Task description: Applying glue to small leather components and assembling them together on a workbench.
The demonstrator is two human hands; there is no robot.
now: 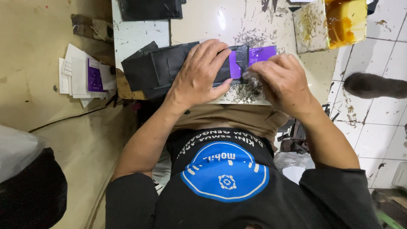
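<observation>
Left hand (199, 72) flat on black piece (169, 63)

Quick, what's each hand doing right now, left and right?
Left hand: open, pressed flat on the black material, holding it down.
Right hand: fingertips pinched on a small tool at the purple card; what tool cannot be told.

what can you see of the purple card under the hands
The purple card is a flat rectangular piece, paper or thin board by its look, with small pale print. It lies flat near the front edge of the worn white table. A black strip crosses its middle, so purple shows on both sides. The left hand presses the black sheets beside it, its fingertips reaching the card's left end. The right hand pinches something small at its lower edge.
</observation>
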